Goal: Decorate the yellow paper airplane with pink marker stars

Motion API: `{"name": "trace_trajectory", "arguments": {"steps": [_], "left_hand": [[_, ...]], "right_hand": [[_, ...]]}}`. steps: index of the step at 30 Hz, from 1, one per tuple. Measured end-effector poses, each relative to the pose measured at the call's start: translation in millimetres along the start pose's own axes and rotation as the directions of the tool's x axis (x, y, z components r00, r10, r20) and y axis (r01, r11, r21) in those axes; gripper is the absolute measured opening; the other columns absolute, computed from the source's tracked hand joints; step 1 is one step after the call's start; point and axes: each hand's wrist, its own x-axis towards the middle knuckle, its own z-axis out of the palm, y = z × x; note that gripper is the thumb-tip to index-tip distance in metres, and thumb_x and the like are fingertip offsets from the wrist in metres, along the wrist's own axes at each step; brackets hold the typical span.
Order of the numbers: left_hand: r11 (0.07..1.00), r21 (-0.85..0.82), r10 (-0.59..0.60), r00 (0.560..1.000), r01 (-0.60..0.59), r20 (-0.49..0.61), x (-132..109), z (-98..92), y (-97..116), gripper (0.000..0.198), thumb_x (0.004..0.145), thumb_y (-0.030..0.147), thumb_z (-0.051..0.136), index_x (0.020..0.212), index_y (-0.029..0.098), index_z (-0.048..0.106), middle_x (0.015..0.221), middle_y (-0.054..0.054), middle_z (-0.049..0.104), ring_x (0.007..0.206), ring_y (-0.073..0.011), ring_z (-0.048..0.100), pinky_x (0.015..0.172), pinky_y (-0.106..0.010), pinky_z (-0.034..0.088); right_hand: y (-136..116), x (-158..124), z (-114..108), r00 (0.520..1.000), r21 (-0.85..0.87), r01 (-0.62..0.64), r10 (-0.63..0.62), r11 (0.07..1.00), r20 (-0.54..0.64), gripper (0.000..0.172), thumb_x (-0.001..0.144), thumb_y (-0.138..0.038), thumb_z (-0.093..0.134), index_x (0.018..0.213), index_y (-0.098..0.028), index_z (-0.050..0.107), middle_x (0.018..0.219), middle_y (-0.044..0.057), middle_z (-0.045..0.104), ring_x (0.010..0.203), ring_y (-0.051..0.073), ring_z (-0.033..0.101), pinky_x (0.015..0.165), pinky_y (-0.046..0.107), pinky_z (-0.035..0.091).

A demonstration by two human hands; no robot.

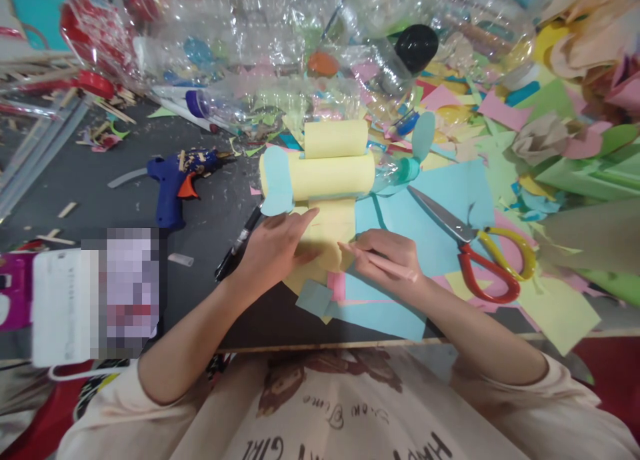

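Note:
My left hand (277, 247) lies flat with fingers stretched out on a yellow paper sheet (333, 230), pressing it to the table. My right hand (390, 255) is closed round a thin pink pencil (370, 259) whose tip touches the same yellow sheet. Just beyond the sheet lie two yellow paper rolls (330, 163) with a light blue paper cut-out (277, 183) at their left end. Blue paper sheets (430, 213) lie under and beside my right hand.
Red and yellow scissors (475, 250) lie to the right on the blue paper. A blue glue gun (177, 180) and a black pen (240, 243) lie to the left. Clear plastic bottles (260, 53) crowd the back. Coloured paper scraps (550, 153) cover the right side. A white box (63, 307) sits at the left.

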Motion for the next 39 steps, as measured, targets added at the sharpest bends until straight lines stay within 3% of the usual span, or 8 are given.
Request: {"name": "trace_trajectory", "arguments": {"steps": [6,13,20,32,36,39], "left_hand": [[0.999,0.022,0.029,1.0,-0.028,-0.012,-0.6,0.6,-0.2,0.048,0.093,0.038,0.063,0.134,0.014,0.05,0.086,-0.004,0.067,0.084,-0.0215,0.064,0.077,-0.031,0.046],[0.999,0.032,0.013,1.0,-0.013,-0.004,-0.1,0.6,-0.2,0.048,0.093,0.038,0.065,0.133,0.015,0.051,0.086,-0.004,0.067,0.088,-0.0227,0.065,0.077,-0.031,0.045],[0.997,0.057,0.064,0.996,-0.061,-0.063,-0.8,5.2,-3.4,0.052,0.092,0.04,0.066,0.133,0.012,0.051,0.092,-0.006,0.07,0.088,-0.0223,0.067,0.077,-0.031,0.046],[0.997,0.029,0.07,0.993,-0.067,-0.092,-1.2,6.6,-5.5,0.048,0.095,0.045,0.058,0.132,0.015,0.052,0.082,-0.002,0.066,0.079,-0.0201,0.064,0.076,-0.03,0.047],[0.997,0.032,0.068,0.995,-0.065,-0.076,-0.5,7.3,-5.7,0.051,0.094,0.046,0.061,0.131,0.013,0.054,0.08,-0.002,0.065,0.08,-0.0208,0.064,0.075,-0.03,0.047],[0.999,0.027,0.033,0.998,-0.031,-0.056,-0.5,6.4,-4.5,0.047,0.094,0.041,0.061,0.132,0.015,0.054,0.08,-0.002,0.065,0.079,-0.0199,0.064,0.075,-0.03,0.047]], "right_hand": [[0.7,-3.5,6.3,0.998,0.044,0.053,-0.054,0.998,0.022,0.024,0.092,-0.02,0.053,0.069,-0.024,0.054,0.062,0.002,0.062,0.058,0.015,0.057,0.055,0.029,0.044],[3.2,-8.6,6.7,0.996,0.043,-0.007,0.003,0.999,0.094,0.021,0.09,-0.022,0.057,0.069,-0.024,0.058,0.067,0.003,0.063,0.063,0.017,0.06,0.058,0.031,0.046],[2.4,-10.6,12.2,0.985,0.029,0.167,-0.168,0.986,0.045,0.016,0.086,-0.009,0.057,0.079,-0.023,0.06,0.069,0.001,0.065,0.063,0.015,0.062,0.058,0.028,0.047],[9.1,-14.9,25.7,0.966,-0.029,0.247,-0.243,0.969,0.089,0.017,0.085,-0.01,0.058,0.077,-0.024,0.063,0.068,0.0,0.067,0.064,0.014,0.064,0.058,0.026,0.049],[0.2,-8.5,20.6,0.962,0.062,0.273,-0.272,0.96,-0.03,0.015,0.089,-0.012,0.057,0.08,-0.022,0.063,0.066,0.0,0.068,0.059,0.013,0.063,0.055,0.025,0.049],[-5.6,-1.1,8.6,0.982,0.169,0.167,-0.149,0.971,-0.113,0.014,0.092,-0.015,0.057,0.082,-0.02,0.065,0.068,0.002,0.071,0.059,0.012,0.065,0.055,0.024,0.051]]}}
